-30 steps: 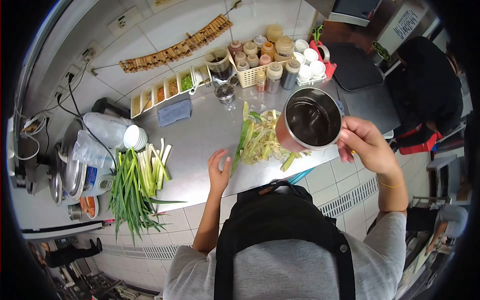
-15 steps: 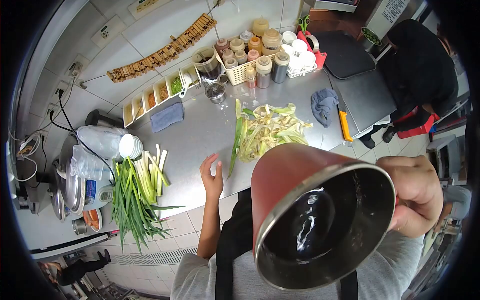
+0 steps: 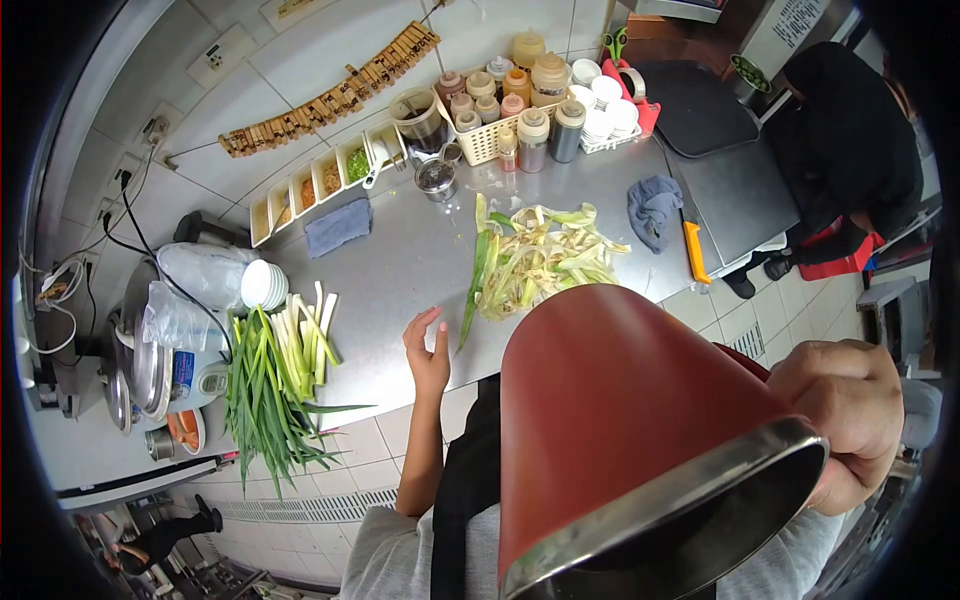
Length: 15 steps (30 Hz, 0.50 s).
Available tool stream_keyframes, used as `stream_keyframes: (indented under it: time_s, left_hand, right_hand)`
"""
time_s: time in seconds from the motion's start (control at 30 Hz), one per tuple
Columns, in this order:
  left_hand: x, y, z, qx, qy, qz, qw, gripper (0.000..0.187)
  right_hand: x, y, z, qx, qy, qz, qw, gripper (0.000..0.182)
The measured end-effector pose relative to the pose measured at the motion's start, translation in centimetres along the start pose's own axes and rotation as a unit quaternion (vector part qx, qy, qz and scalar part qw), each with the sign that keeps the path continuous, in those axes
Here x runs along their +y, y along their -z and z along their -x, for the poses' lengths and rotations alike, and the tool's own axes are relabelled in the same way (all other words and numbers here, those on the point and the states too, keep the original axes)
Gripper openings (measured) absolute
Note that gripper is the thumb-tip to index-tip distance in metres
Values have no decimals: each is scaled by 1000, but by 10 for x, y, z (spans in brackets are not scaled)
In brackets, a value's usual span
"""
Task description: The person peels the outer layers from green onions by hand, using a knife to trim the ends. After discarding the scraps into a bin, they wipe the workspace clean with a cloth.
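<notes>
A large red mug (image 3: 620,410) with a steel rim is tilted up close to the camera, its mouth toward me and its inside dark. My right hand (image 3: 848,415) is closed around its handle, which is mostly hidden behind the fingers. Over the front edge of the steel table (image 3: 395,275) hovers my left hand (image 3: 427,352), fingers apart and holding nothing. Just beyond it lies a pile of pale, stripped leek leaves (image 3: 545,262) with one long green leaf. A bunch of leeks (image 3: 275,390) rests at the table's left, green ends hanging over the edge.
Blue cloths (image 3: 338,227) and an orange-handled knife (image 3: 694,250) lie on the table. Along the wall stand topping trays (image 3: 262,222), a metal cup (image 3: 436,180) and a basket of sauce bottles (image 3: 482,146). A person in black (image 3: 850,150) stands at the right; another person (image 3: 160,540) is lower left.
The mug has tipped further up, so more of its red outer side shows and less of its inside. My right hand has shifted slightly right and down with it. My left hand stays about the same.
</notes>
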State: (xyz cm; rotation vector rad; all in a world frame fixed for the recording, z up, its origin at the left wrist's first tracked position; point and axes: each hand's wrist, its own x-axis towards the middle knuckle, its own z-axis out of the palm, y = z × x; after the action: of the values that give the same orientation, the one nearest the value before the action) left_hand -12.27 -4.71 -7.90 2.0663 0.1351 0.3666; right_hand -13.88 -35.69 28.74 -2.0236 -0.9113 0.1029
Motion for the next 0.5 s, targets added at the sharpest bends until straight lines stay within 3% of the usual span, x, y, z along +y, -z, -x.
stream_keyframes:
  time_s: [0.33, 0.37, 0.43, 0.47, 0.5]
  left_hand:
    - [4, 0, 5, 10, -7, -13, 1000, 22]
    - [6, 0, 6, 10, -7, -9, 1000, 22]
    - [7, 0, 7, 12, -7, -4, 1000, 23]
    - [7, 0, 8, 13, -7, -11, 1000, 22]
    - [7, -1, 8, 14, -7, -18, 1000, 22]
  right_hand:
    - [-6, 1, -1, 39, 53, -12, 998, 28]
    - [-14, 9, -4, -16, 44, 10, 999, 25]
    - [-24, 23, -11, -126, 27, 56, 990, 35]
    - [-14, 23, -11, -127, 28, 56, 990, 35]
    - [4, 21, -8, -111, 147, 32, 982, 35]
